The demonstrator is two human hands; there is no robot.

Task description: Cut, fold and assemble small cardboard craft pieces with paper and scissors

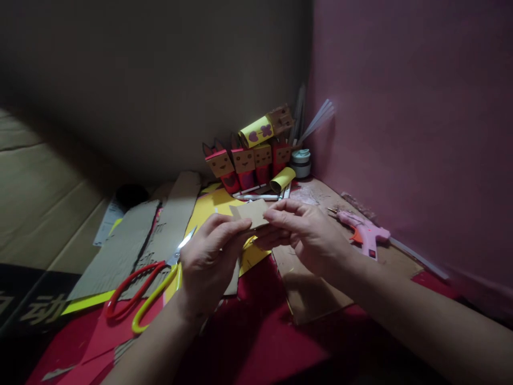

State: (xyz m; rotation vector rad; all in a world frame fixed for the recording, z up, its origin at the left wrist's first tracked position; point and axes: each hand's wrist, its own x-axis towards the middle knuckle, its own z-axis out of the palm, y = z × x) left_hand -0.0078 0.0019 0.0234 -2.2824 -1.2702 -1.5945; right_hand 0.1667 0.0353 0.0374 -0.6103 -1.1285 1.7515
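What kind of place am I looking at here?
Probably a home craft corner on a floor or low table: scissors, a pink glue gun, cardboard sheets and finished paper figures surround the hands.

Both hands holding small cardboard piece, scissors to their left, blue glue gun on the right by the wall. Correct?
Not quite: the glue gun is pink, not blue, as the head view shows. The rest holds: left hand and right hand pinch the cardboard piece, with the scissors to their left.

Your two hands are bare: the left hand (208, 256) and the right hand (308, 235) carry no gloves, rings or watch. Your forearms are uncovered too, with no sleeve reaching into the picture's lower edge.
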